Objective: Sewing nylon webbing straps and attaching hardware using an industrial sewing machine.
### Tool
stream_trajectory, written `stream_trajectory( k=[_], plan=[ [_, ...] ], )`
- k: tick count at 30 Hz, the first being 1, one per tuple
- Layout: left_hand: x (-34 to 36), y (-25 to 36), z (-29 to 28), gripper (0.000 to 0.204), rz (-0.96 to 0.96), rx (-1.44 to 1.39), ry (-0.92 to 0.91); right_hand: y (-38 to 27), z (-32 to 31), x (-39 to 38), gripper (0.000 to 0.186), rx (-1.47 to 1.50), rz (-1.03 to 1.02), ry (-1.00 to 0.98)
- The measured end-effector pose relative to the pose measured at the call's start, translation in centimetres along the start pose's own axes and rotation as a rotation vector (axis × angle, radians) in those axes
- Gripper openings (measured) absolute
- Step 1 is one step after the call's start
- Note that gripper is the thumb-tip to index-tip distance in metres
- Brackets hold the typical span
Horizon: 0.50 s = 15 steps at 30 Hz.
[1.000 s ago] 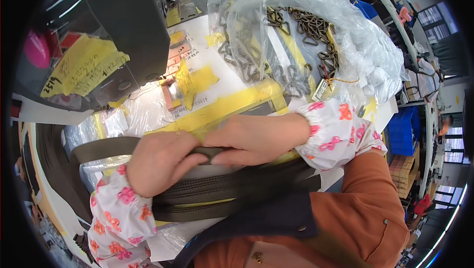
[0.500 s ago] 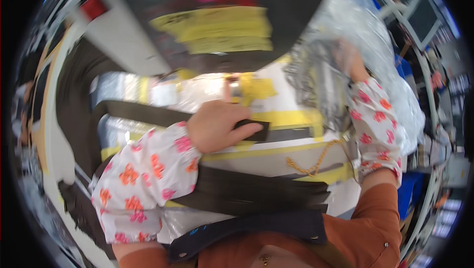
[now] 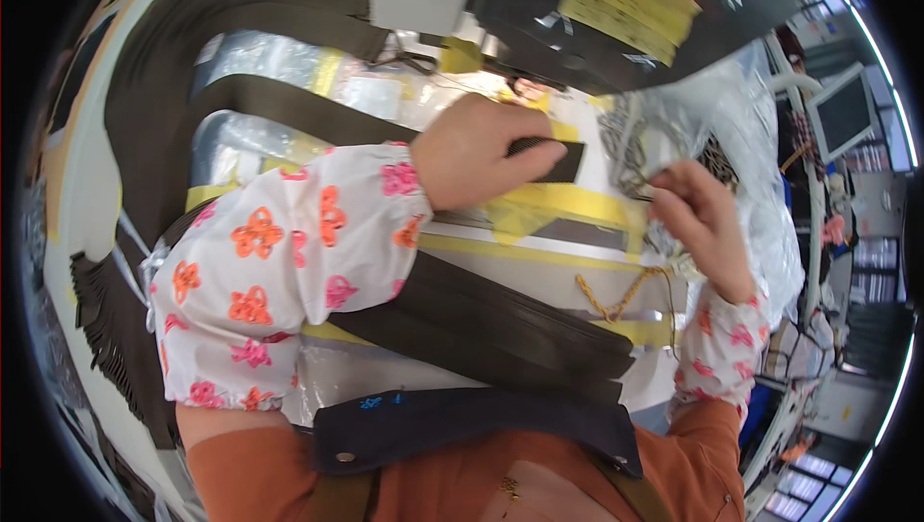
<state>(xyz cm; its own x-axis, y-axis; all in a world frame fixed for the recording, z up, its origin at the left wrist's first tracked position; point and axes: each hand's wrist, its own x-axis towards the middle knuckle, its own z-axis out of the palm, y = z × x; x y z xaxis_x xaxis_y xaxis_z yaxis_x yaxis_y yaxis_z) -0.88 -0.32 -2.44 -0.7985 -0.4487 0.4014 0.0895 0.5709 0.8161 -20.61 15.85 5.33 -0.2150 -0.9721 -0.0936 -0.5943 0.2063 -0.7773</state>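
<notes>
My left hand (image 3: 486, 152) is closed on a dark brown fabric strip (image 3: 313, 106), pressing it to the taped worktop. The strip's cut end sticks out past my thumb, and its other length curves away to the left. To the right, my right hand (image 3: 707, 224) has thumb and forefinger pinched together beside a small heap of grey chain-like pieces (image 3: 626, 147). Whatever sits between those fingertips is too small to name. Several more dark strips (image 3: 491, 330) lie stacked between my arms and my body.
A machine head with a dark panel (image 3: 616, 17) and yellow tape overhangs the far side. Long dark strips (image 3: 154, 156) pile along the left edge. A yellow twisted cord (image 3: 616, 310) lies at the near right. Clear plastic sheeting (image 3: 760, 204) bunches at the right edge.
My right hand has come back nearer from the grey heap and plastic, fingertips now pinched. My left hand still holds the strip. The view has shifted, so the machine appears farther right.
</notes>
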Motion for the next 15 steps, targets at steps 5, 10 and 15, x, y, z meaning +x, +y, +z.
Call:
stream_trajectory(
  k=[5,10,15],
  plan=[
    [0.2,-1.4,0.2,0.022,-0.037,0.200,-0.044,1.0,5.9,3.9,0.025,0.156,-0.035,-0.049],
    [0.1,-0.7,0.2,0.016,-0.010,0.302,0.065,0.3,7.2,5.0,0.026,-0.184,-0.265,0.118],
    [0.5,-1.7,1.5,0.023,-0.051,0.366,0.034,3.4,7.2,5.3,0.025,0.012,-0.175,0.077]
  ],
)
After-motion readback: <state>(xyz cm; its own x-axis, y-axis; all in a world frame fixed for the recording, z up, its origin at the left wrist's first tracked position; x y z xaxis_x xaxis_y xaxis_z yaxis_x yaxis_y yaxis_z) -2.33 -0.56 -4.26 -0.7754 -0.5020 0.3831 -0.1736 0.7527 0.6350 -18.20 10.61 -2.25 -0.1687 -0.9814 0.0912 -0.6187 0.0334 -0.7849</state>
